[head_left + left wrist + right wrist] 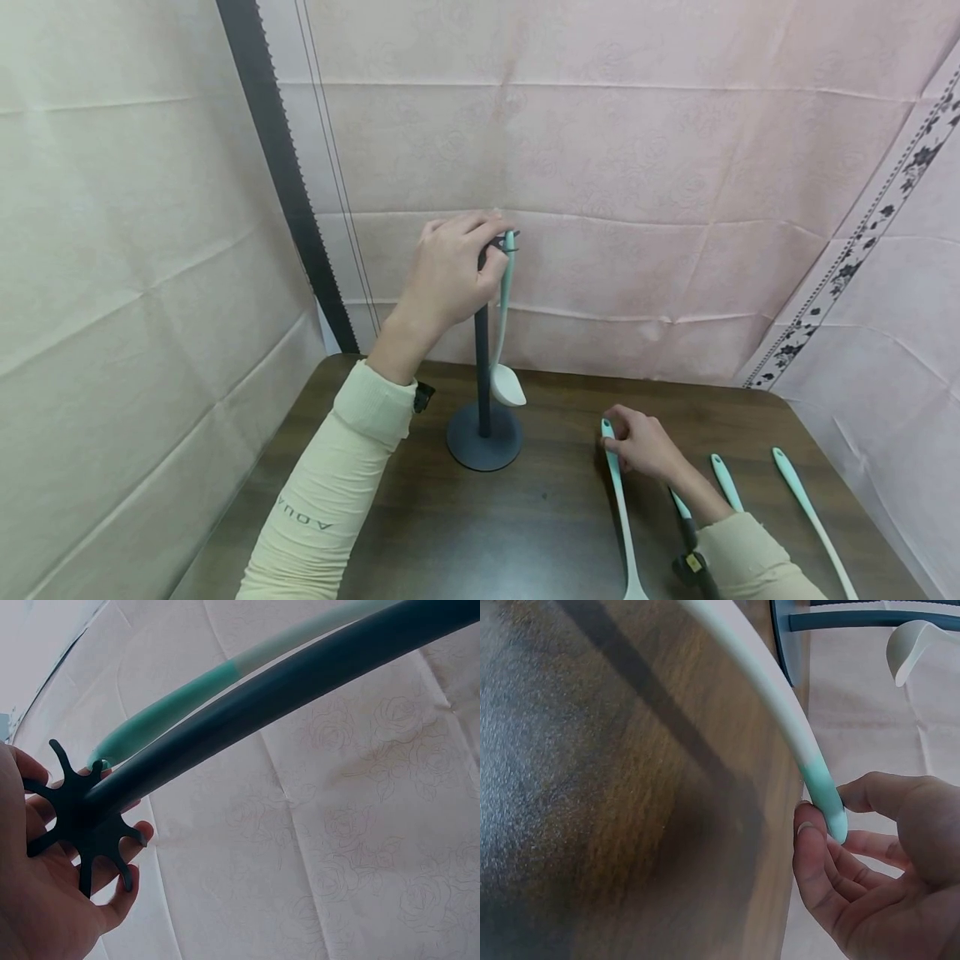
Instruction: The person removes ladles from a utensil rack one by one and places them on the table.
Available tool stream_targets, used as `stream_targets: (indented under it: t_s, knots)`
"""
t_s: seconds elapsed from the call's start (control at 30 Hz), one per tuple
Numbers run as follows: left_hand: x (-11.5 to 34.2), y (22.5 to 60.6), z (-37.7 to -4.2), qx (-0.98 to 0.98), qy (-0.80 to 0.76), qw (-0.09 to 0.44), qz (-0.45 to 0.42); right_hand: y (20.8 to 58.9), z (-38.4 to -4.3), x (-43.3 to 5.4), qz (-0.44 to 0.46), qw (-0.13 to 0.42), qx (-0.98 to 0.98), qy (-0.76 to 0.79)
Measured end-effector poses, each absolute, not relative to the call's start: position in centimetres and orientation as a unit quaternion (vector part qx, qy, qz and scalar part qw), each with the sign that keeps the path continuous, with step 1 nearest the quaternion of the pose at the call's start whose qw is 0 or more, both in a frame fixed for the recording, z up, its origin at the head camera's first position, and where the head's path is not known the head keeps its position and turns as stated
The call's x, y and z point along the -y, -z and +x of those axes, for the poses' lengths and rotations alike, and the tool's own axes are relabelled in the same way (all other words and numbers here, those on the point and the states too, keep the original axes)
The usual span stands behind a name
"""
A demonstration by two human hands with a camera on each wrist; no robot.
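Observation:
A dark utensil stand with a round base stands on the wooden table. My left hand holds its top, the fingers and thumb around the star-shaped hook piece. From one of the hooks hangs a ladle with a white bowl and a mint-green handle end, close beside the pole. At the right, my right hand pinches the mint-green handle end of a long white utensil. In the right wrist view this utensil slants above the table; its head is cut off in the head view.
More mint-green-handled utensils lie on the table at the right: one handle behind my right forearm, another farther right, and one handle partly hidden near the wrist. Cloth hangs behind and at both sides.

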State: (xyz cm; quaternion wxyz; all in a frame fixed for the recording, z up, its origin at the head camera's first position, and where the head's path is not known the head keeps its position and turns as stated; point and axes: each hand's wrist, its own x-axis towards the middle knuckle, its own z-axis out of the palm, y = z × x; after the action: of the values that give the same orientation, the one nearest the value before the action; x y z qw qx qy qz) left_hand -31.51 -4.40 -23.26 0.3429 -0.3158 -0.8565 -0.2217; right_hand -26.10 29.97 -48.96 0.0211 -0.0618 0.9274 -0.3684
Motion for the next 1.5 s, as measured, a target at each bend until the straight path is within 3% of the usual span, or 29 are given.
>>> stream_targets:
  t_s: [1.5]
  knots:
    - [4.4, 23.2, -31.5, 0.852, 0.233, 0.343, -0.318, 51.4, -26.3, -30.2, -0.039, 0.048, -0.933, 0.354]
